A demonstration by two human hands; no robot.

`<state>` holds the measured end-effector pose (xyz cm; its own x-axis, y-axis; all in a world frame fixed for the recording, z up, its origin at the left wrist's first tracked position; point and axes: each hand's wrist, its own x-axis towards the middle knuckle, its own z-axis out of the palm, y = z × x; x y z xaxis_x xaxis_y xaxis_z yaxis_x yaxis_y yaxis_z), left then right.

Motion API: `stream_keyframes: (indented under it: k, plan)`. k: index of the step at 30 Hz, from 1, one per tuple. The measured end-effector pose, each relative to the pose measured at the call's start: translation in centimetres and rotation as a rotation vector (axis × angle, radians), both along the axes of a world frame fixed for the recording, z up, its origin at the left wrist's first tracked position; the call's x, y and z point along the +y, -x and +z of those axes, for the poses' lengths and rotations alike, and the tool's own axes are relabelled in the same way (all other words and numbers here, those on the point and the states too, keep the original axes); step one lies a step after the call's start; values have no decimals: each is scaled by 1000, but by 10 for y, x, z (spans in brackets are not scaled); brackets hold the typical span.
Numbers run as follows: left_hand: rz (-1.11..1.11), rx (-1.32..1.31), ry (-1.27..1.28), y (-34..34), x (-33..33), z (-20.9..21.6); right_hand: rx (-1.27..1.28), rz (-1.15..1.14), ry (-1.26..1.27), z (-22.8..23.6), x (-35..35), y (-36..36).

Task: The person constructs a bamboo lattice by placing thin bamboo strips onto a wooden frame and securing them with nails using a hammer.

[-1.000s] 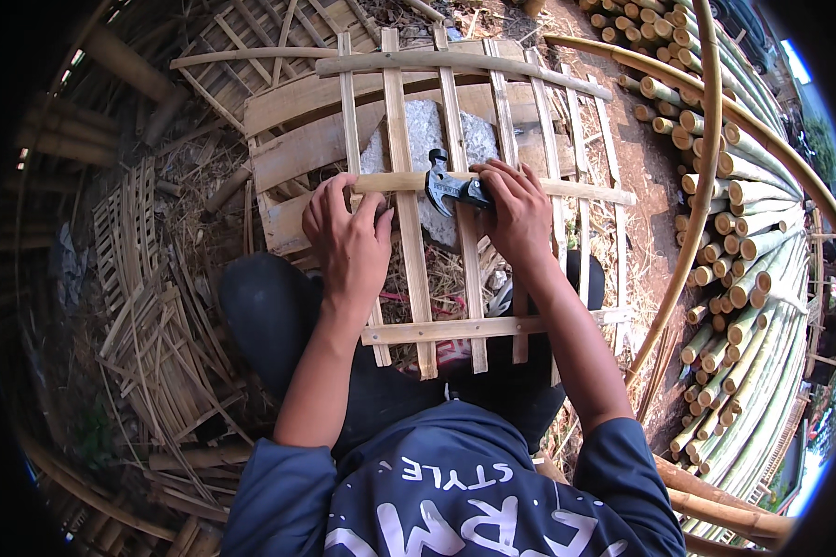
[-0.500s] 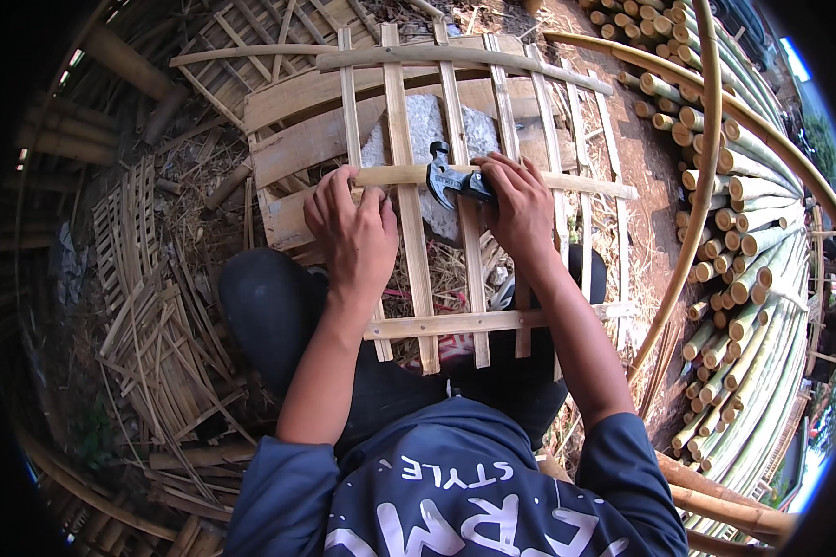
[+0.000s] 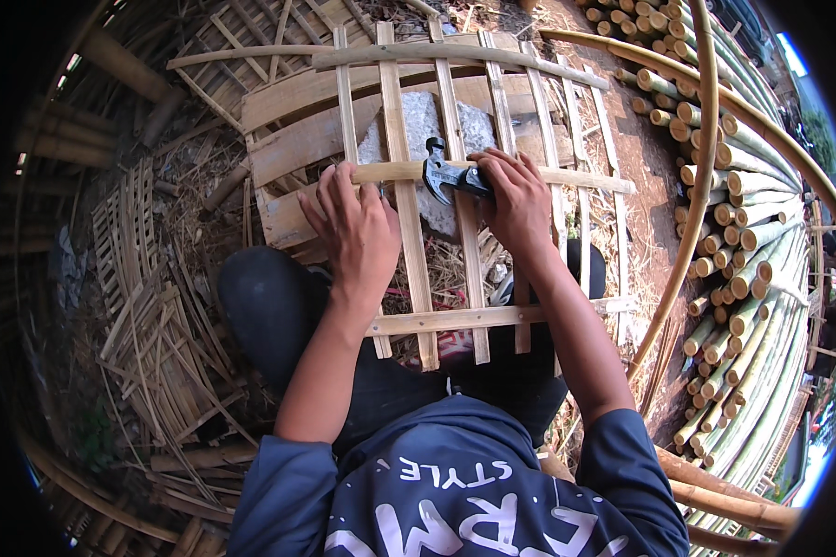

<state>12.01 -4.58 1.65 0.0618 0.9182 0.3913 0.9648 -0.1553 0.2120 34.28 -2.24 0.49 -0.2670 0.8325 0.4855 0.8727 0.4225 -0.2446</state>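
A lattice of split bamboo slats [image 3: 395, 111] lies in front of me, its near end by my lap. My right hand [image 3: 518, 206] is wrapped around the dark handle of a claw hammer [image 3: 439, 174], whose head rests over the middle cross slat [image 3: 576, 180]. At the left end of that cross slat, my left hand [image 3: 358, 227] has its fingers bent over the slat where it meets the left upright. Whether a small nail sits by its thumb is too small to tell. The near cross slat [image 3: 502, 317] shows small nail heads.
Under the lattice are a pale stone block [image 3: 418, 121] and wooden boards [image 3: 293, 153]. Stacked cut bamboo poles [image 3: 752, 241] fill the right side, with a curved pole [image 3: 706, 139] before them. Bamboo strips and scraps [image 3: 163, 353] lie at the left.
The hammer head has shifted slightly left and up. My left hand's fingers have spread and lifted a little at the slat's left end. The lattice has barely moved.
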Motion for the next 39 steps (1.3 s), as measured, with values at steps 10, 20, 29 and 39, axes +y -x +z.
stream_keyframes:
  k: [10, 20, 29, 39]
  plan:
    - [-136, -335, -102, 7, -9, 10, -4, 19, -5, -3, 2, -10]
    - [-144, -911, 162, 10, -8, 5, 12, 38, -39, -4, 6, -16]
    - [-198, -1067, 223, 12, 4, 11, 7, 17, -48, -3, 4, -20]
    - [-228, -902, 301, 26, 22, 21, 15, 9, -61, -8, 2, -22]
